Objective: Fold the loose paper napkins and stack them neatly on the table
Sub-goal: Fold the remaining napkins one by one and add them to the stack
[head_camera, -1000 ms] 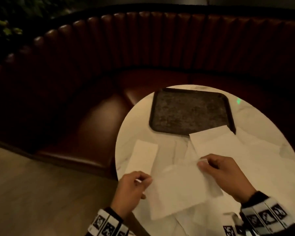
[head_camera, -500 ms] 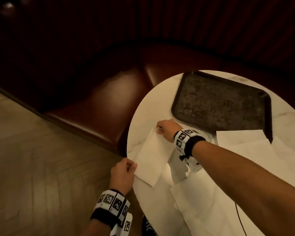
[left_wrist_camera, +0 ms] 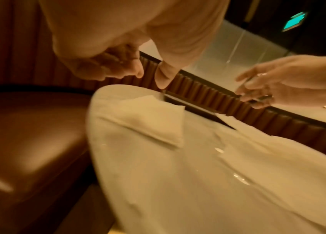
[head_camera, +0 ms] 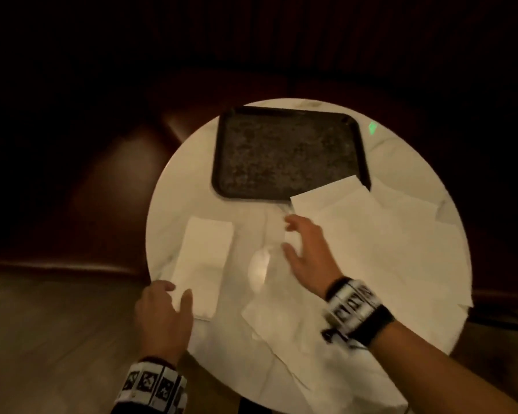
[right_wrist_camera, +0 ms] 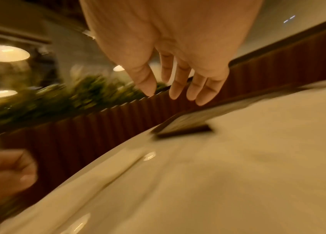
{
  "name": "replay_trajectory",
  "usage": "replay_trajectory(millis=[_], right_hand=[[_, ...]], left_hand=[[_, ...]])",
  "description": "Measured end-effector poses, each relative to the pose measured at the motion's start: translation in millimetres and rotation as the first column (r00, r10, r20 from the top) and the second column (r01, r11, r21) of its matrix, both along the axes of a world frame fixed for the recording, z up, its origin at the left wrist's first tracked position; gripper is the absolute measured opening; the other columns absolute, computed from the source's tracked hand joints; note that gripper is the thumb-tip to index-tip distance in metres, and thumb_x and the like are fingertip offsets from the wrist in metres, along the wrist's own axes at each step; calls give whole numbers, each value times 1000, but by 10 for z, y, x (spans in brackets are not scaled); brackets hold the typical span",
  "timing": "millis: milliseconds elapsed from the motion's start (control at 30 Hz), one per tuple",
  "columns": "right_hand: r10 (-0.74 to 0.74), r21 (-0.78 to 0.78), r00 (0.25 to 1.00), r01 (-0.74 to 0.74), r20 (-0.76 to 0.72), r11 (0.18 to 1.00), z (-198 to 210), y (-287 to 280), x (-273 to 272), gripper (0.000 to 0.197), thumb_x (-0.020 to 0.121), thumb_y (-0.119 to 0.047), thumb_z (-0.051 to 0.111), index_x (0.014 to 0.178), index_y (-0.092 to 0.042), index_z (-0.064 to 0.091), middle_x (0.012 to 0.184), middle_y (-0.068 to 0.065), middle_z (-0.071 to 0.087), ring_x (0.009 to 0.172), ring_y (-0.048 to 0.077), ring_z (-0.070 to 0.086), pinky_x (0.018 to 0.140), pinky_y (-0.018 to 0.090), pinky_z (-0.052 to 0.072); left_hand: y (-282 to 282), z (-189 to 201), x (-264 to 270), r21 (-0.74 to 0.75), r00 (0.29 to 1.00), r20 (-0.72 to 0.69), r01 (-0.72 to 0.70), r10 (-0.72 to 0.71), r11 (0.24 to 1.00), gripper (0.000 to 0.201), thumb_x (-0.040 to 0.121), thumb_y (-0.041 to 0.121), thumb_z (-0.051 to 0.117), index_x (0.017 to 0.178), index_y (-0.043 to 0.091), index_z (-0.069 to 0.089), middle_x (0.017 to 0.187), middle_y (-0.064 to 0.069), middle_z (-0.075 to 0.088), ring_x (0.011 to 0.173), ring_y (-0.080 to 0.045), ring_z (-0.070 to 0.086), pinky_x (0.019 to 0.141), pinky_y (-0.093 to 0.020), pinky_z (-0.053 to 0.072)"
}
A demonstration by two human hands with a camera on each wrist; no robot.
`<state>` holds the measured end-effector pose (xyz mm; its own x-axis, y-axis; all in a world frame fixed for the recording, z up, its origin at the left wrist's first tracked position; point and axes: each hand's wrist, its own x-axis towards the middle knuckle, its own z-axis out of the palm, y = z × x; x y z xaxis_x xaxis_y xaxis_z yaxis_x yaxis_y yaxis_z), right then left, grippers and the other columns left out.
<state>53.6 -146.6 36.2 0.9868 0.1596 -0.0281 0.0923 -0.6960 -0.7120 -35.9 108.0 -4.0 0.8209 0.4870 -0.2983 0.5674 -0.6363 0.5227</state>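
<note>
A folded white napkin [head_camera: 205,258] lies flat on the left part of the round white table [head_camera: 180,186]; it also shows in the left wrist view [left_wrist_camera: 154,121]. My left hand [head_camera: 177,291] hovers at its near corner with fingers loosely curled and holds nothing [left_wrist_camera: 148,74]. My right hand [head_camera: 290,237] is to the right of the folded napkin, fingers straight and spread above the table, empty [right_wrist_camera: 176,93]. Loose unfolded napkins [head_camera: 386,240] cover the right and near parts of the table, one [head_camera: 293,324] just under my right wrist.
A dark rectangular tray [head_camera: 287,150] stands at the far side of the table, one loose napkin's corner lapping over its near right edge. A brown padded bench [left_wrist_camera: 28,134] curves round the table's far and left sides. Wooden floor [head_camera: 42,339] lies below left.
The napkin my hands held has been laid on the folded one at left. My right hand has drawn back from its far end to the right, and my left hand has let go.
</note>
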Motion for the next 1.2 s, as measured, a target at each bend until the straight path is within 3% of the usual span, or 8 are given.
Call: replay_trajectory(millis=[100, 233, 367, 500, 667, 767, 1033, 1200], right_hand=[[-328, 48, 942, 332, -70, 942, 310, -983, -538, 35, 87, -3, 61, 113, -25, 54, 97, -2, 65, 91, 17, 62, 73, 24, 48], [-570, -35, 793, 577, -213, 816, 385, -1769, -1322, 17, 91, -11, 60, 102, -24, 58, 99, 3, 67, 97, 23, 63, 85, 37, 51], [-600, -69, 728, 615, -332, 785, 299, -1865, -1906, 14, 92, -12, 58, 99, -25, 59, 97, -1, 65, 94, 19, 61, 86, 36, 50], [-570, -43, 739, 597, -359, 801, 221, -1639, -2184, 13, 92, -16, 59, 95, -29, 60, 95, -12, 64, 90, 3, 58, 70, 13, 44], [-521, -13, 795, 545, -312, 839, 174, -1478, -2334, 17, 91, -14, 60, 90, -32, 61, 92, -17, 66, 84, -2, 61, 65, 13, 49], [-511, -13, 810, 530, -289, 848, 201, -1492, -2328, 19, 91, -15, 61, 88, -34, 61, 89, -19, 66, 85, -4, 60, 66, 10, 48], [-450, 77, 870, 472, -203, 878, 506, -1290, -1953, 21, 92, -17, 59, 94, -38, 58, 93, -19, 64, 91, -5, 58, 72, 10, 48], [-383, 185, 924, 379, -18, 906, 924, -979, -1646, 44, 84, -12, 64, 107, -46, 49, 108, -23, 56, 100, 1, 55, 76, 21, 50]], left_hand=[[-463, 76, -111, 36, 913, -38, 407, -406, 913, 28, 86, 35, 61, 112, 29, 52, 114, 3, 48, 105, -21, 43, 90, -38, 39], [-1093, 7, -320, -35, 670, -98, 737, -736, 675, 36, 86, 43, 52, 121, 38, 44, 125, 14, 32, 119, -14, 31, 94, -32, 26], [-1534, -32, -294, -113, 719, -136, 672, -682, 732, 35, 88, 56, 47, 116, 35, 50, 117, 14, 43, 113, -13, 38, 93, -33, 27], [-1908, -46, -131, -203, 791, -214, 539, -574, 818, 38, 87, 64, 44, 93, 27, 51, 103, 7, 56, 103, -19, 51, 93, -38, 33], [-2028, 47, 47, -292, 861, -84, 461, -502, 838, 41, 94, 41, 53, 63, 20, 35, 66, 4, 47, 74, -22, 49, 78, -34, 42], [-1910, 334, 175, -437, 879, 114, 463, -463, 771, 41, 91, 26, 61, 60, 16, 36, 57, 4, 40, 60, -17, 40, 58, -30, 34], [-1380, 1613, 585, -729, 898, 367, 441, -245, 523, 16, 92, 14, 59, 84, 0, 56, 78, -18, 57, 71, -26, 54, 63, -36, 46], [-1121, 2060, 564, -733, 892, 402, 448, -205, 512, 22, 92, 17, 53, 74, 21, 65, 77, -6, 68, 72, -22, 66, 64, -35, 52]])
